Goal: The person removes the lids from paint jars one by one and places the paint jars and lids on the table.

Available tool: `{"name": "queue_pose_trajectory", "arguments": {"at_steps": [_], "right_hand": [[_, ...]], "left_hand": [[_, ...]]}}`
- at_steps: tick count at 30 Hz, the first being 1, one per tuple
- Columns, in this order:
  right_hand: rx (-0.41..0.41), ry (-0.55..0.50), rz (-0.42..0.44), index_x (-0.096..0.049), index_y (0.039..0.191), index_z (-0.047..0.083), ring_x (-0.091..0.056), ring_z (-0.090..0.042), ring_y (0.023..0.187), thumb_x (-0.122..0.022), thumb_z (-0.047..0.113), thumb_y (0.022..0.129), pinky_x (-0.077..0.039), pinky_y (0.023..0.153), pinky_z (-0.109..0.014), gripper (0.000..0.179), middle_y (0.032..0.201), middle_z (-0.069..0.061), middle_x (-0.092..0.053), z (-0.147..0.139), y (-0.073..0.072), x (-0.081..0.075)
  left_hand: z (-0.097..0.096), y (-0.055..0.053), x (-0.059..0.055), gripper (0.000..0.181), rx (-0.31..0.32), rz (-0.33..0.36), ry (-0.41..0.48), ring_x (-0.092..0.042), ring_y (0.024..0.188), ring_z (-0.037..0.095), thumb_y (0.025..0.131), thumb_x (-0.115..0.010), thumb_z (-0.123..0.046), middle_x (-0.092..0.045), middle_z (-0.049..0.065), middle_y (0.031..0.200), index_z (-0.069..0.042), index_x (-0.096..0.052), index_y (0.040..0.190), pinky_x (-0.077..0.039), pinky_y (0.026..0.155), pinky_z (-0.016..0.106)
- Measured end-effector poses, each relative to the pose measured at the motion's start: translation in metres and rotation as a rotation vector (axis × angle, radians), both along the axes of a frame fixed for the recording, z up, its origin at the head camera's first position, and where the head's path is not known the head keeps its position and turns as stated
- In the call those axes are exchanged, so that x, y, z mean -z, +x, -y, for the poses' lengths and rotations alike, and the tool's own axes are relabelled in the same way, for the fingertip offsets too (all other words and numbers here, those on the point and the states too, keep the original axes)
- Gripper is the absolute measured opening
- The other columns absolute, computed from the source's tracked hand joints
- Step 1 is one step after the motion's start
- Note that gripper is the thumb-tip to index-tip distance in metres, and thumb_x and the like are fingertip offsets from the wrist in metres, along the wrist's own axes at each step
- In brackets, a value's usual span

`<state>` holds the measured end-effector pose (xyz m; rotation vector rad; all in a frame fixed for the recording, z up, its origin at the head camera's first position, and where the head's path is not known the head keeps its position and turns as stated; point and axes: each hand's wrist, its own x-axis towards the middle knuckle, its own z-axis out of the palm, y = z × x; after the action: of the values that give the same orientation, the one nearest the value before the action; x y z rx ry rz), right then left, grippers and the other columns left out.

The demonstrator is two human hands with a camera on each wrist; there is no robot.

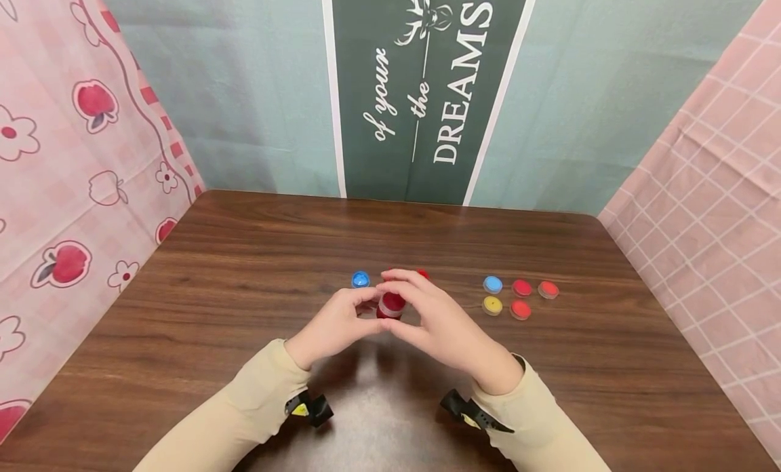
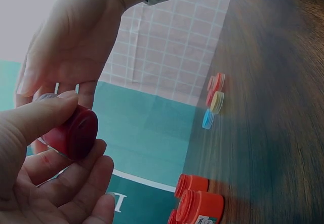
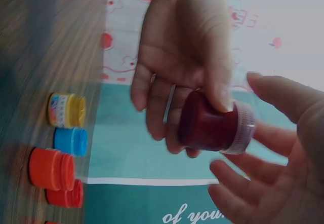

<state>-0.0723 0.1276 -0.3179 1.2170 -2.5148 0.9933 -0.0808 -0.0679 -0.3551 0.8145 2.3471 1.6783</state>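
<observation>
My left hand (image 1: 338, 326) holds a small dark red paint jar (image 3: 207, 125) between thumb and fingers, above the table in front of me. The jar lies tilted sideways in the wrist views, its ribbed clear lid (image 3: 242, 128) on the end toward my right hand. My right hand (image 1: 442, 323) is spread around that lid end, thumb on one side and fingers on the other, with a gap showing at the lid in the right wrist view. Seen from the head, both hands ring the jar and cover part of it.
Beyond the hands stand uncapped paint jars: a blue jar (image 3: 71, 141), a yellow jar (image 3: 67, 110) and several red-orange jars (image 3: 50, 169). On the table's right lie several loose lids, among them a blue lid (image 1: 493, 284) and a yellow lid (image 1: 492, 304). Curtains hang around the table.
</observation>
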Motion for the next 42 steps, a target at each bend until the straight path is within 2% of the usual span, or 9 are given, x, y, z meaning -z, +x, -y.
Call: {"name": "queue_pose_trajectory", "arguments": {"at_steps": [3, 7, 10, 17, 21, 27, 31, 37, 42], "right_hand": [[0.096, 0.025, -0.016, -0.060, 0.118, 0.008, -0.053, -0.016, 0.105, -0.077, 0.030, 0.076, -0.048, 0.086, -0.030, 0.050, 0.120, -0.003, -0.053, 0.0016, 0.0007, 0.0011], [0.161, 0.049, -0.024, -0.062, 0.114, 0.009, -0.055, -0.012, 0.090, -0.078, 0.032, 0.075, -0.050, 0.074, -0.026, 0.048, 0.107, 0.000, -0.056, 0.0021, 0.0015, 0.0027], [0.161, 0.050, -0.028, -0.063, 0.112, 0.010, -0.055, -0.011, 0.088, -0.077, 0.029, 0.077, -0.050, 0.073, -0.026, 0.043, 0.103, 0.001, -0.057, 0.0023, 0.0008, 0.0045], [0.050, 0.042, 0.020, -0.060, 0.117, 0.009, -0.053, -0.011, 0.099, -0.069, 0.010, 0.082, -0.048, 0.086, -0.028, 0.036, 0.114, -0.001, -0.055, 0.0010, 0.0010, 0.0045], [0.041, 0.054, 0.029, -0.059, 0.120, 0.009, -0.053, -0.012, 0.104, -0.069, 0.011, 0.082, -0.047, 0.089, -0.030, 0.039, 0.118, -0.002, -0.054, 0.0011, 0.0018, 0.0039], [0.140, 0.068, -0.014, -0.058, 0.120, 0.009, -0.054, -0.011, 0.100, -0.077, 0.032, 0.077, -0.049, 0.083, -0.028, 0.052, 0.114, -0.001, -0.055, 0.0029, 0.0022, 0.0051], [0.206, 0.066, -0.032, -0.063, 0.111, 0.010, -0.054, -0.008, 0.084, -0.078, 0.032, 0.075, -0.049, 0.071, -0.024, 0.044, 0.099, 0.002, -0.056, 0.0037, 0.0027, 0.0061], [0.100, 0.025, 0.011, -0.064, 0.109, 0.008, -0.054, -0.009, 0.085, -0.073, 0.013, 0.080, -0.050, 0.074, -0.024, 0.031, 0.101, 0.000, -0.055, 0.0028, 0.0029, 0.0061], [0.047, 0.028, 0.045, -0.062, 0.115, 0.007, -0.054, -0.010, 0.092, -0.068, 0.007, 0.080, -0.051, 0.079, -0.028, 0.035, 0.109, -0.001, -0.054, 0.0021, 0.0027, 0.0044]], "left_hand": [[-0.0007, -0.0002, -0.0002, 0.032, -0.012, 0.001, -0.019, -0.062, 0.091, 0.014, 0.082, -0.072, -0.018, -0.067, -0.001, 0.102, -0.006, -0.065, 0.111, -0.050, 0.084, 0.031], [-0.0011, 0.0008, -0.0002, 0.028, -0.013, 0.018, -0.018, -0.062, 0.089, 0.016, 0.083, -0.072, -0.018, -0.066, -0.002, 0.098, -0.007, -0.066, 0.108, -0.051, 0.082, 0.031], [-0.0009, 0.0012, 0.0001, 0.027, -0.009, 0.029, -0.010, -0.062, 0.089, 0.017, 0.083, -0.072, -0.018, -0.066, -0.001, 0.097, -0.008, -0.066, 0.107, -0.051, 0.082, 0.031], [0.0007, 0.0015, 0.0026, 0.034, -0.008, 0.040, -0.009, -0.062, 0.090, 0.016, 0.083, -0.072, -0.018, -0.067, -0.001, 0.101, -0.008, -0.064, 0.114, -0.050, 0.083, 0.035], [0.0012, 0.0013, 0.0032, 0.035, -0.007, 0.023, -0.014, -0.061, 0.090, 0.015, 0.083, -0.072, -0.019, -0.067, -0.001, 0.102, -0.007, -0.064, 0.114, -0.050, 0.083, 0.036], [0.0006, 0.0015, 0.0016, 0.031, -0.011, -0.017, -0.024, -0.062, 0.090, 0.015, 0.083, -0.072, -0.019, -0.067, 0.000, 0.100, -0.005, -0.065, 0.109, -0.050, 0.084, 0.039], [-0.0002, 0.0022, 0.0011, 0.029, -0.003, 0.003, -0.011, -0.061, 0.090, 0.015, 0.082, -0.073, -0.019, -0.067, -0.002, 0.098, -0.008, -0.066, 0.108, -0.050, 0.084, 0.041], [-0.0013, 0.0036, 0.0008, 0.028, -0.012, 0.002, -0.035, -0.061, 0.090, 0.013, 0.081, -0.072, -0.014, -0.067, -0.004, 0.097, -0.008, -0.066, 0.108, -0.050, 0.084, 0.035], [-0.0003, 0.0043, 0.0008, 0.032, -0.011, 0.013, -0.033, -0.061, 0.092, 0.014, 0.082, -0.071, -0.016, -0.067, -0.004, 0.100, -0.008, -0.064, 0.112, -0.050, 0.085, 0.036]]}}
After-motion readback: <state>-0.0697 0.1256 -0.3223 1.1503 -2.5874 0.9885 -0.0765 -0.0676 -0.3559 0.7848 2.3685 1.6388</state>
